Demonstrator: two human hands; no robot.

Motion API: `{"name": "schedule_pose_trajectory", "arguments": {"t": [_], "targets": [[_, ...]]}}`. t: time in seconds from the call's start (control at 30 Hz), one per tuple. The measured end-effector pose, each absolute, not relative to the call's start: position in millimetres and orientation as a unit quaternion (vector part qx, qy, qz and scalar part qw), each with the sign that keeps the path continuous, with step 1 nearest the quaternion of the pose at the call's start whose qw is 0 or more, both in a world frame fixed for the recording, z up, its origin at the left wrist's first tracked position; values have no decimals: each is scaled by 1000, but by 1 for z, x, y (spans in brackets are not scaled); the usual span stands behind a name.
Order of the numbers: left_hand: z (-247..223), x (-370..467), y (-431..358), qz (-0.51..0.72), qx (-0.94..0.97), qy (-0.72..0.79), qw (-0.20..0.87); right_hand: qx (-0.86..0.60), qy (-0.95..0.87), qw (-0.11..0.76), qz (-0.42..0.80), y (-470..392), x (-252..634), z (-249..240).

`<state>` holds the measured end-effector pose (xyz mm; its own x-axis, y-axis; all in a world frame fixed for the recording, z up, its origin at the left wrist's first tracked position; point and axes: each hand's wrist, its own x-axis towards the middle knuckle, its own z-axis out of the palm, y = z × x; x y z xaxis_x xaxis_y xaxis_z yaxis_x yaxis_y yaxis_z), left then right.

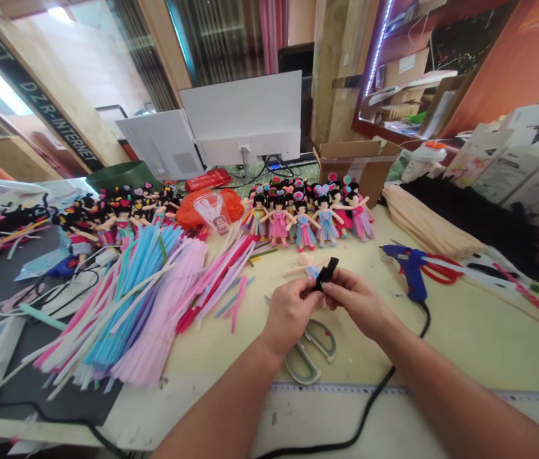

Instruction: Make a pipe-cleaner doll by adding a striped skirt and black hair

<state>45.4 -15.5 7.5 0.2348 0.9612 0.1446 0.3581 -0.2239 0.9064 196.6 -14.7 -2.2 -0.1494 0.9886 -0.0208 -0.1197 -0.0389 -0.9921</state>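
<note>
Above the table's middle, my left hand (pixel 291 312) and my right hand (pixel 358 299) come together, fingertips pinching a small black fuzzy piece (pixel 327 271) that looks like bent pipe cleaner. Just behind it a partly hidden doll body (pixel 311 268) in light blue shows an arm out to the left; whether my fingers touch it I cannot tell. Under my hands lie grey-handled scissors (pixel 305 364), their blades mostly covered. To the right rests a blue glue gun (pixel 410 268), its black cord running toward the front edge.
Bundles of coloured pipe cleaners (pixel 121 312) cover the left side. Finished dolls (pixel 302 220) stand in rows behind, before a cardboard box (pixel 358 162) and a white monitor (pixel 245 118). Red-handled scissors (pixel 441 271) and beige pipe cleaners (pixel 432 220) lie right. A ruler (pixel 422 393) runs along the front.
</note>
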Motion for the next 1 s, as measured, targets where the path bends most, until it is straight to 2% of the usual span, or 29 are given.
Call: {"name": "schedule_pose_trajectory", "arguments": {"t": [0.73, 1.0], "targets": [[10, 45, -18, 377, 721, 493, 307, -426, -439, 513, 602, -16, 190, -5], [11, 44, -19, 373, 726, 484, 317, -444, -483, 514, 552, -16, 197, 3]]}}
